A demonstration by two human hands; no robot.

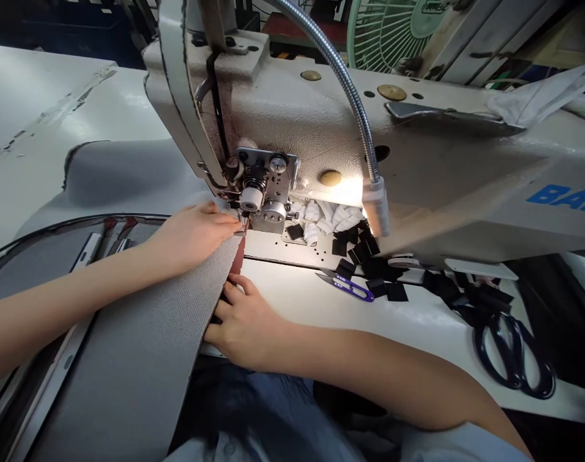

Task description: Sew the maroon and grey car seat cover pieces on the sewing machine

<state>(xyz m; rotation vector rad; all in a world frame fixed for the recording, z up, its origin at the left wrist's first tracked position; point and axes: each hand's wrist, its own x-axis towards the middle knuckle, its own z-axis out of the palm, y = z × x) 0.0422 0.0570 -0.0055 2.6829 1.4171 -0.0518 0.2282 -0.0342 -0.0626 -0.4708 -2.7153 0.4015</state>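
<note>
A large grey fabric panel (157, 340) runs under the head of a sewing machine (268, 186), with a dark red strip (239, 253) along its right edge. My left hand (191, 234) lies flat on top of the panel, its fingertips close beside the presser foot. Lower down, my right hand (246, 321) grips the panel's right edge; its fingers curl there and are partly hidden by the cloth. Long pale strips with a metallic look (56, 378) lie along the panel's left part.
Purple-handled thread snips (350, 287) lie right of the needle, among several black fabric pieces (395, 292). Dark-handled scissors (514, 356) rest farther right. A lit lamp on a flexible metal neck (343, 67) hangs over the machine bed. Behind stands a green fan (383, 32).
</note>
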